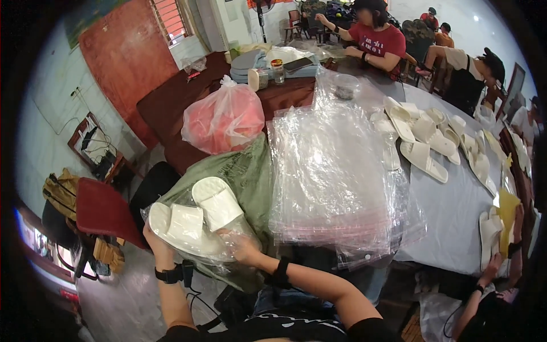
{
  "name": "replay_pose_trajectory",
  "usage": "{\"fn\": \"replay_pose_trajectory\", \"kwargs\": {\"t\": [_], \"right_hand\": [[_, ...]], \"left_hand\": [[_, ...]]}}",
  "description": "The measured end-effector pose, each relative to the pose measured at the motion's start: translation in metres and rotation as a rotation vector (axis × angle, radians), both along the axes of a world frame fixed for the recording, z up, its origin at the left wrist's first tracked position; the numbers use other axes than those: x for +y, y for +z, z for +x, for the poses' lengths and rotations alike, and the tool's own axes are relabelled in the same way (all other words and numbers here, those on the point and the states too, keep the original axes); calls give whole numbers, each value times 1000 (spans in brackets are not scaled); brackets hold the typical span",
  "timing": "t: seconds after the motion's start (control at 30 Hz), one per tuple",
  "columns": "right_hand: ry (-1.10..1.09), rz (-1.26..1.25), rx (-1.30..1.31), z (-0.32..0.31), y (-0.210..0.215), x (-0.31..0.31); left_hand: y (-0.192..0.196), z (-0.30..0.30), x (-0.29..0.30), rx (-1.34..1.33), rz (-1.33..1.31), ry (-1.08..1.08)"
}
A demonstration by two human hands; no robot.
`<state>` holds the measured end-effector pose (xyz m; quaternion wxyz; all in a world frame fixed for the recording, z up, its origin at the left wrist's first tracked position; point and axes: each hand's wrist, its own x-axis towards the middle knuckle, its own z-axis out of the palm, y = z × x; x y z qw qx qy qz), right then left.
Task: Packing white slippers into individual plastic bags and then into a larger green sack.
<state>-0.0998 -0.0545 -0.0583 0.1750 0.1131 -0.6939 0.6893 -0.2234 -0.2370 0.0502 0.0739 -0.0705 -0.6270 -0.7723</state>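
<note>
Person wears blk short-sleeved tee [266, 329], 2 blk wristbands [168, 276].

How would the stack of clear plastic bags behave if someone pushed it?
The stack of clear plastic bags would probably flex, since its film looks thin and wrinkled. Its layers may slide apart: the surface is glossy and the edges lie askew.

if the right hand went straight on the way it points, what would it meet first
The clear bag it already touches, then probably the left-hand white slipper inside; depth under the plastic is hard to judge.
</note>
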Motion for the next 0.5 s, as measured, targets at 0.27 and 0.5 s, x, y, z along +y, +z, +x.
{"fn": "replay_pose_trajectory", "kwargs": {"t": [0.27, 0.5], "right_hand": [[388, -627, -341, -23, 35, -21], [-108, -42, -181, -11, -28, -28]], "left_hand": [[20, -5, 26, 34, -52, -108], [26, -13, 13, 30, 37, 0]]}}
